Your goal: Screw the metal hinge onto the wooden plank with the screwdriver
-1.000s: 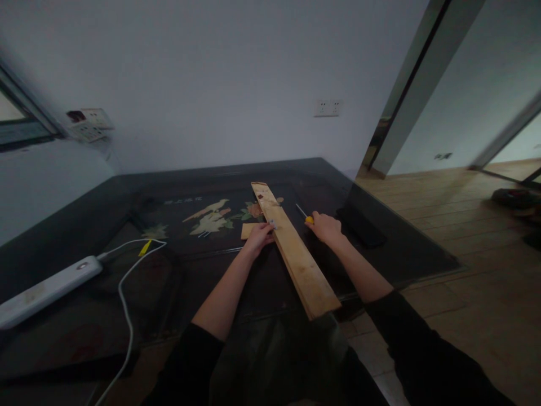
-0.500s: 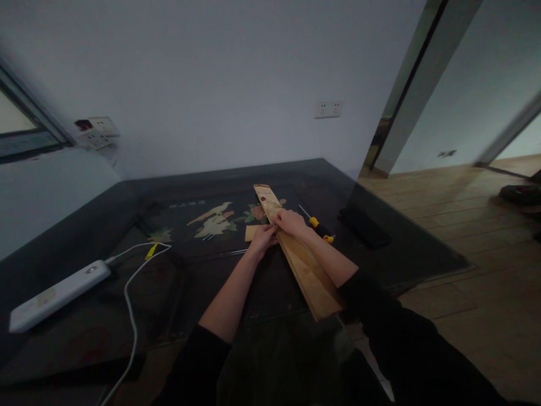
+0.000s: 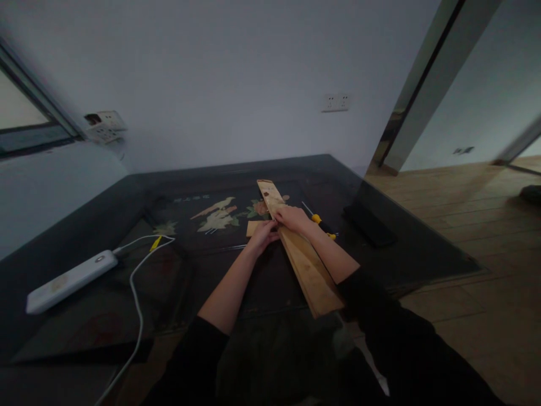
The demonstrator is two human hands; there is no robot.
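Note:
A long light wooden plank (image 3: 310, 270) lies at an angle on the dark table (image 3: 177, 282), its near end sticking out past the table's edge. My left hand (image 3: 262, 234) is at the plank's left edge, fingertips pinched on a small light piece that is mostly hidden. My right hand (image 3: 293, 219) rests on top of the plank, its fingertips meeting the left hand's; what it grips is hidden. A small flat wood offcut (image 3: 252, 228) lies just left of my hands. A yellow-and-black screwdriver (image 3: 323, 225) lies on the table to the right of the plank.
A white power strip (image 3: 71, 273) with a white cable (image 3: 137, 316) sits at the table's left. A dark flat object (image 3: 369, 224) lies at the right edge. The tabletop bears a bird-and-flower inlay (image 3: 215, 211). Wooden floor (image 3: 465, 225) stretches to the right.
My right hand let go of the screwdriver, which stays on the table, and moved left onto the plank to meet my left hand. The view shifted slightly.

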